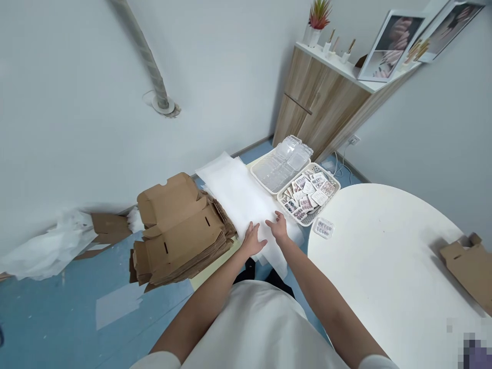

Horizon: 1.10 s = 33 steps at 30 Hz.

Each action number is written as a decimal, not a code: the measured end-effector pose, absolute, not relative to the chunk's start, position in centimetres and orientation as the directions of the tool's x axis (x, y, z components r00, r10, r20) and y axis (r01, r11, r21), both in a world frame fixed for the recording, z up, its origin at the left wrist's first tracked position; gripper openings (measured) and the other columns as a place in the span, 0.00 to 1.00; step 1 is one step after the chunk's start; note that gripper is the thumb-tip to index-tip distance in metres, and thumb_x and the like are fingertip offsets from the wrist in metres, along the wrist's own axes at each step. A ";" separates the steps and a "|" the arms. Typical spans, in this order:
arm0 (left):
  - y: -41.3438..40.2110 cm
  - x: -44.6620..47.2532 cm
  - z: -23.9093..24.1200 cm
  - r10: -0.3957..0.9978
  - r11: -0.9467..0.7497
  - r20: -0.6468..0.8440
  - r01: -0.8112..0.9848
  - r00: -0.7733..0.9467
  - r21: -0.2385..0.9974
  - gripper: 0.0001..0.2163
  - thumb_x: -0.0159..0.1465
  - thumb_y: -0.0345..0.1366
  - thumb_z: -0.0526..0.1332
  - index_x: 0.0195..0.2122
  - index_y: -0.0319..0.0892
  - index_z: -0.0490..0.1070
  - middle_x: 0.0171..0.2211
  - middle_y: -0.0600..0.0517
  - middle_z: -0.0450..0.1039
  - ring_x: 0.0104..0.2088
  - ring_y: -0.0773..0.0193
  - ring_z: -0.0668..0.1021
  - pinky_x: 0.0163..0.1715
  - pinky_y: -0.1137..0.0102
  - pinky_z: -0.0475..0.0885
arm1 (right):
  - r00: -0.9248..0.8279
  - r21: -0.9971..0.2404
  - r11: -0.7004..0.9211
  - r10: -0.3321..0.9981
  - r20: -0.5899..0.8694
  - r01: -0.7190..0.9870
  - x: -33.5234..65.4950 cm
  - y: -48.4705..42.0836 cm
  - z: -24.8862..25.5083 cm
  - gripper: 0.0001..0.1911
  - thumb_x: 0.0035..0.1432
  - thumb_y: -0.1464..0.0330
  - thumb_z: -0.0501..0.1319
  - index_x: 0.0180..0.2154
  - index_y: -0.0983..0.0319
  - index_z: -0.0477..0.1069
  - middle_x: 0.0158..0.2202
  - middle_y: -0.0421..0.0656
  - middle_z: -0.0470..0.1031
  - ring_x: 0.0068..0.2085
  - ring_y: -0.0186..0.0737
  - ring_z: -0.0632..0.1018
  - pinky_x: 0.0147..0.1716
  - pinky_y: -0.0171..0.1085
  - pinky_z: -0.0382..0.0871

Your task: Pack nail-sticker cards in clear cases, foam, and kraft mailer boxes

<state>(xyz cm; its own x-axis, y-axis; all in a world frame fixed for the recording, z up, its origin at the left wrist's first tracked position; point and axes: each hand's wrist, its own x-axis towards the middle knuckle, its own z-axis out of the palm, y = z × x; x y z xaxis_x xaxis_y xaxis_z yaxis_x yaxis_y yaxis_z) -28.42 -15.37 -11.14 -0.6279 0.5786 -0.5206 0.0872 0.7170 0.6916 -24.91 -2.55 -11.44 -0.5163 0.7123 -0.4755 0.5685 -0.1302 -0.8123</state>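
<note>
My left hand (253,241) is over a stack of thin white packing sheets (240,189), with its thumb and fingers apart. Close by on the right, my right hand (279,227) is over the same sheets, its fingers also spread. Neither hand holds anything that I can see; whether the fingertips touch the top sheet I cannot tell. Beyond my right hand stands a white basket (321,215) full of small packs of press-on nails (307,190). One clear pack of nails (323,228) lies on the edge of the round white table (376,266).
Flattened brown cardboard boxes (184,230) are piled left of the sheets. Another basket (265,174) with clear plastic cases (294,152) stands behind. A wooden cabinet (323,97) is against the wall. A brown box (469,266) sits at the table's right.
</note>
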 end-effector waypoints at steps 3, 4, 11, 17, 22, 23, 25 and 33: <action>-15.7 -28.7 -11.6 0.577 0.705 -0.518 0.065 -0.632 0.706 0.33 0.50 0.40 0.61 0.56 0.41 0.50 0.62 0.44 0.37 0.60 0.52 0.47 0.56 0.62 0.48 | -0.465 -0.805 -0.134 0.756 -0.459 0.578 -25.7 -2.8 -11.8 0.30 0.38 0.63 0.61 0.47 0.61 0.60 0.50 0.48 0.62 0.51 0.45 0.64 0.45 0.38 0.63; -15.8 -28.8 -11.8 0.582 0.690 -0.506 0.058 -0.637 0.722 0.32 0.50 0.39 0.61 0.55 0.41 0.52 0.62 0.44 0.39 0.60 0.52 0.47 0.56 0.61 0.48 | -0.455 -0.806 -0.133 0.767 -0.453 0.577 -25.9 -2.8 -11.8 0.29 0.39 0.63 0.60 0.46 0.61 0.60 0.47 0.49 0.64 0.50 0.44 0.66 0.44 0.38 0.64; -15.9 -29.1 -11.9 0.506 0.611 -0.502 -0.119 -0.701 0.782 0.27 0.49 0.38 0.62 0.50 0.40 0.58 0.59 0.42 0.46 0.60 0.53 0.50 0.56 0.61 0.49 | -0.480 -0.852 -0.181 0.760 -0.438 0.491 -27.0 -1.9 -11.0 0.22 0.42 0.63 0.57 0.42 0.59 0.59 0.40 0.43 0.63 0.26 0.32 0.72 0.29 0.36 0.69; -16.5 -27.9 -9.8 0.382 0.370 -0.655 -0.542 -0.652 0.755 0.32 0.53 0.47 0.59 0.56 0.45 0.46 0.59 0.42 0.46 0.54 0.56 0.62 0.46 0.65 0.64 | -0.578 -0.863 -0.273 0.652 -0.490 0.425 -27.1 -1.1 -9.5 0.23 0.40 0.68 0.56 0.43 0.61 0.62 0.26 0.35 0.62 0.21 0.29 0.68 0.27 0.35 0.66; -15.9 -28.9 -7.6 0.441 0.050 -0.736 -0.804 -0.514 0.592 0.29 0.56 0.55 0.51 0.53 0.44 0.50 0.56 0.40 0.53 0.49 0.57 0.69 0.38 0.66 0.70 | -0.673 -0.919 -0.276 0.626 -0.394 0.282 -25.2 -2.0 -7.0 0.19 0.39 0.67 0.60 0.39 0.61 0.66 0.23 0.36 0.65 0.26 0.31 0.68 0.31 0.35 0.64; -15.6 -29.2 -7.3 0.429 0.013 -0.726 -0.800 -0.537 0.599 0.28 0.56 0.54 0.52 0.53 0.45 0.50 0.55 0.40 0.54 0.49 0.57 0.69 0.38 0.67 0.70 | -0.683 -0.923 -0.286 0.623 -0.383 0.256 -24.4 -2.3 -6.4 0.19 0.39 0.67 0.61 0.39 0.61 0.66 0.24 0.36 0.66 0.27 0.32 0.68 0.31 0.35 0.64; -14.9 -29.4 -6.9 0.389 0.000 -0.724 -0.785 -0.570 0.619 0.29 0.55 0.53 0.54 0.54 0.45 0.49 0.56 0.41 0.52 0.50 0.58 0.69 0.38 0.68 0.70 | -0.678 -0.920 -0.327 0.628 -0.382 0.215 -22.7 -2.7 -5.4 0.20 0.40 0.65 0.62 0.39 0.60 0.65 0.23 0.36 0.66 0.27 0.33 0.69 0.31 0.35 0.65; -12.6 -25.8 -7.4 0.525 0.022 -0.671 -0.780 -0.523 0.626 0.27 0.52 0.49 0.59 0.52 0.47 0.55 0.50 0.45 0.64 0.43 0.63 0.73 0.37 0.70 0.70 | -0.629 -0.888 -0.456 0.673 -0.390 0.062 -14.1 -3.1 -3.4 0.23 0.40 0.63 0.65 0.40 0.57 0.63 0.30 0.39 0.71 0.32 0.38 0.74 0.32 0.37 0.68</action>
<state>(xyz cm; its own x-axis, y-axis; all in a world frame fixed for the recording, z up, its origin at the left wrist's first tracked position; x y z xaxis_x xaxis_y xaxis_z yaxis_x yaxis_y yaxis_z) -25.84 -12.60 -7.44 -0.5231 0.5254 -0.6710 -0.7799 0.0225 0.6255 -14.12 -3.11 -3.37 -0.6285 0.6728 -0.3902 0.0625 -0.4564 -0.8876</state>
